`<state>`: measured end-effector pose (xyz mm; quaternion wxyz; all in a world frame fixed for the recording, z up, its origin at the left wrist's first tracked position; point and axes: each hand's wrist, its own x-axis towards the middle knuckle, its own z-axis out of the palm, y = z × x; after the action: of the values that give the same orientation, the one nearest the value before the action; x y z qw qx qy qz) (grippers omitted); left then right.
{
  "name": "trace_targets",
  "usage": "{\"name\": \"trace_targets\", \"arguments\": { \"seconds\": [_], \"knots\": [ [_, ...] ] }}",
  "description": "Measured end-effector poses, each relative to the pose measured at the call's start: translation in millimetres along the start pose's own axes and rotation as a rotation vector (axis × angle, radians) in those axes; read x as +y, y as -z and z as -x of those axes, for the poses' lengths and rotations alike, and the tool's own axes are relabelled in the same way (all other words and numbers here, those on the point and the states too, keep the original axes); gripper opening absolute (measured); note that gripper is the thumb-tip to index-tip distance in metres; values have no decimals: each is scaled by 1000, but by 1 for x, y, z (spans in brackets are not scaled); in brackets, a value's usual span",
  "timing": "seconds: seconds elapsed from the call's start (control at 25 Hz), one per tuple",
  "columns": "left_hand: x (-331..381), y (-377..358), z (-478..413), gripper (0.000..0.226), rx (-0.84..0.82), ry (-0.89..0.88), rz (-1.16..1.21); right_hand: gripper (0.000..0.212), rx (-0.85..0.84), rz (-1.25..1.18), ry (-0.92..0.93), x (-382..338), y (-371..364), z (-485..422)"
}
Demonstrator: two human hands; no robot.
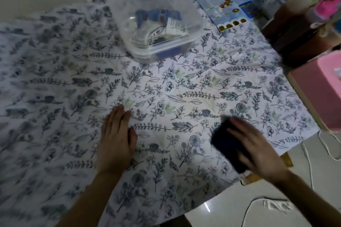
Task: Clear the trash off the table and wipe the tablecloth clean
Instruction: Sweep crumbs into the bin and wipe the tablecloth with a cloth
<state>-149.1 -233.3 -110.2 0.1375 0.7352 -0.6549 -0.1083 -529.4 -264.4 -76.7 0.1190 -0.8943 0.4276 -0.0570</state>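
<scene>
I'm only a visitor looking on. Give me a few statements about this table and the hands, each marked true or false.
1. The right hand rests on a dark cloth lying on the floral tablecloth. True.
2. The left hand holds a spray bottle. False: it lies flat on the tablecloth and holds nothing.
3. The clear plastic container is empty. False: blue and white scraps show inside it.
4. A blue printed sheet lies to the right of the container. True.
</scene>
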Motion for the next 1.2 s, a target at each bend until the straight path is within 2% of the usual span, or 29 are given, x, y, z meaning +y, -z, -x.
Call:
{"name": "trace_targets", "arguments": {
  "seconds": [0.16, 0.28, 0.36, 0.44, 0.52, 0.68, 0.8, 0.96, 1.12, 1.16, 1.2],
  "knots": [
    [-4, 0, 2, 50, 9, -30, 24, 52, 164, 24, -387, 19, 3, -68],
    [-13, -1, 1, 47, 12, -73, 117, 45, 264, -27, -492, -28, -17, -135],
    [-21, 0, -4, 49, -21, -116, 236, 46, 294, -34, -440, -71, -28, -159],
    [-33, 7, -6, 52, -83, -144, 405, 50, 230, -31, -333, -118, -37, -165],
    [-46, 16, -3, 53, -114, -139, 468, 54, 139, -27, -209, -160, -46, -161],
    [-91, 36, 40, 48, 4, -82, 190, 56, -53, 68, 107, -204, -65, -119],
    [-154, 60, 89, 52, 41, 53, 15, 57, -83, 139, 182, -185, -57, -87],
    [-184, 70, 109, 54, 28, 134, -8, 57, -54, 120, 49, -146, -35, -95],
    [-182, 68, 108, 52, 63, 134, 0, 56, 141, 61, -454, -157, -40, -167],
    [-184, 67, 109, 52, 67, 134, 2, 55, 160, 41, -511, -172, -46, -185],
    [-185, 66, 109, 52, 74, 133, 4, 52, 173, 43, -489, -190, -55, -198]
  ]
}}
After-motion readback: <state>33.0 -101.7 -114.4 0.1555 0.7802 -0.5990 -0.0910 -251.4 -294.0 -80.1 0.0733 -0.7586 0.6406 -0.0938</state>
